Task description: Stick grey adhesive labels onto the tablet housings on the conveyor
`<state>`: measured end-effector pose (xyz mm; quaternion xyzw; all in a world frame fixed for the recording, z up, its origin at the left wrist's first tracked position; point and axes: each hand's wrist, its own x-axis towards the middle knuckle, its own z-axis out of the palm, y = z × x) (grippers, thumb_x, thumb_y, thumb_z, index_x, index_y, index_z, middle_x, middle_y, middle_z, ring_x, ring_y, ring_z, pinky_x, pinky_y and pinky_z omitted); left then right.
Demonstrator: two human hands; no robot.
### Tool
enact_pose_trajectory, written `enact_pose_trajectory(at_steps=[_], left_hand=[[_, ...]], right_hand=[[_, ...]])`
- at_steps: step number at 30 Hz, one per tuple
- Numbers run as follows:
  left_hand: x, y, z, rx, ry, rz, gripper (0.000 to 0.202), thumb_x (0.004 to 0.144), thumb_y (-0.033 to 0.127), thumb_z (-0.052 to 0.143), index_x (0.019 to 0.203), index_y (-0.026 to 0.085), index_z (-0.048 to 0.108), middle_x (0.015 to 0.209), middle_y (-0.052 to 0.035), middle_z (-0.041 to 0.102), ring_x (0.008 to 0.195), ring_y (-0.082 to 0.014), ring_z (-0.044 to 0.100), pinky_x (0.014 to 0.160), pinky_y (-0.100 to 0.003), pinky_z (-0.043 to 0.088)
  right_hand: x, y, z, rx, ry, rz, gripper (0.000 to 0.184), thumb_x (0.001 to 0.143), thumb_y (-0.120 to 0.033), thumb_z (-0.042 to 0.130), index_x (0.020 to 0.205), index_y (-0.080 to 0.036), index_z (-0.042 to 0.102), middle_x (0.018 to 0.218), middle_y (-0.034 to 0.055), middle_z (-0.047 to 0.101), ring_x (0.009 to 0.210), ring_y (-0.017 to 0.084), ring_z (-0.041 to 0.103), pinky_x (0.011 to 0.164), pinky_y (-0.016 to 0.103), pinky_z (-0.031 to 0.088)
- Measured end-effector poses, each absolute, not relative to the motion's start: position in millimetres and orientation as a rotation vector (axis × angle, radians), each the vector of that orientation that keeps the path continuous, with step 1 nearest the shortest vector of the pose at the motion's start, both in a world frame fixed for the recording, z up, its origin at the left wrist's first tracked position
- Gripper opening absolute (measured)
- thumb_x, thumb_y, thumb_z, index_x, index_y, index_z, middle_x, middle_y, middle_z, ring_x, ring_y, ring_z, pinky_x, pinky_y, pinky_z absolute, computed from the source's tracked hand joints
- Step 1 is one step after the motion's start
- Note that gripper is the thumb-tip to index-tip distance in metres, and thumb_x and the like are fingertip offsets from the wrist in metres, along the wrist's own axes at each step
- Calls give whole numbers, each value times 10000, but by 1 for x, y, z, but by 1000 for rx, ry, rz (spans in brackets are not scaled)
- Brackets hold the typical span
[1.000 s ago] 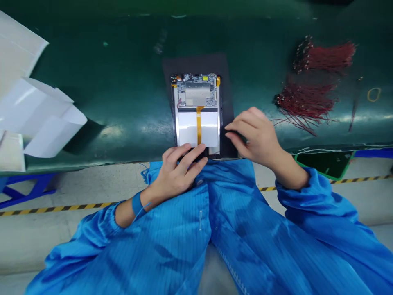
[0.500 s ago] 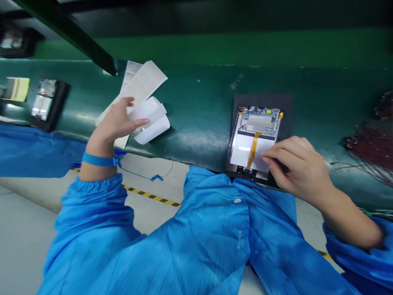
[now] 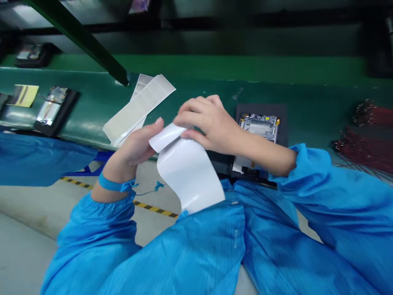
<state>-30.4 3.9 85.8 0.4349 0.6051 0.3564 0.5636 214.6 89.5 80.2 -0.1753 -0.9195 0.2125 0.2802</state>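
Observation:
A curved, glossy white sheet [image 3: 193,174], which looks like sticker backing paper, hangs between my hands above the table's front edge. Its upper end is folded over. My left hand [image 3: 138,141] holds that end from the left, thumb pointing up and most fingers hidden behind the paper. At the sheet's upper right edge, my right hand [image 3: 205,121] pinches it between thumb and fingers. To the right, partly covered by my right forearm, lies an opened device [image 3: 260,127] with a circuit board and a pale lower section, on a dark pad [image 3: 283,123].
Label strips [image 3: 141,108] lie on the green table [image 3: 89,119] behind my left hand. Another opened device [image 3: 53,107] rests on a black block at left, near a yellow pad [image 3: 30,95]. Red wire bundles [image 3: 365,149] sit at right. A green post [image 3: 92,49] slants down at upper left.
My left hand has lifted the white sheet off the table and brought it right, towards me. My right hand has left the device and moved left onto the sheet.

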Motion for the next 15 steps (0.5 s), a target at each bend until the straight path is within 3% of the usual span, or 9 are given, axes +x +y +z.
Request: enact_pose_trajectory(at_steps=[4,6,8,10,13,15], left_hand=[[-17,-11,71,1109,1385,1006,732,925,856,559,1142,194,784,1040,-130,762,826,-241,708,638,-315,563],[-8,-20,70,1240,1374,1130,644,909,766,688,1237,220,780,1149,-123,759,913,-233,708,691,-295,575],[2,-27,71,1318,1438,1219,445,871,573,845,1142,222,804,1013,-84,763,806,-184,677,637,-256,537],[14,-32,72,1338,1555,1297,285,858,448,888,990,207,811,810,-36,721,646,-130,598,541,-225,459],[29,-35,71,1322,1664,1379,256,895,453,855,911,201,816,714,-9,685,559,-100,529,476,-219,385],[38,-35,69,1313,1669,1420,272,899,474,854,894,204,817,702,-3,681,549,-96,525,465,-221,371]], right_hand=[[216,92,77,-606,-2401,802,289,1118,-376,506,1049,-217,738,987,39,753,969,210,658,923,371,371],[219,89,76,-644,-2352,910,312,1113,-359,502,977,-203,736,899,21,739,871,176,637,826,327,357],[222,83,75,-673,-2332,955,294,1103,-342,502,988,-196,730,894,23,732,848,175,617,775,316,347],[224,76,73,-708,-2328,841,262,1093,-350,510,1077,-202,726,1022,56,741,948,210,617,799,331,358],[225,63,72,-735,-2330,541,242,1096,-327,503,1157,-245,723,1200,83,713,1101,261,589,894,398,373],[225,56,70,-745,-2334,405,271,1109,-259,463,1123,-263,734,1166,72,717,1094,258,589,935,441,368]])
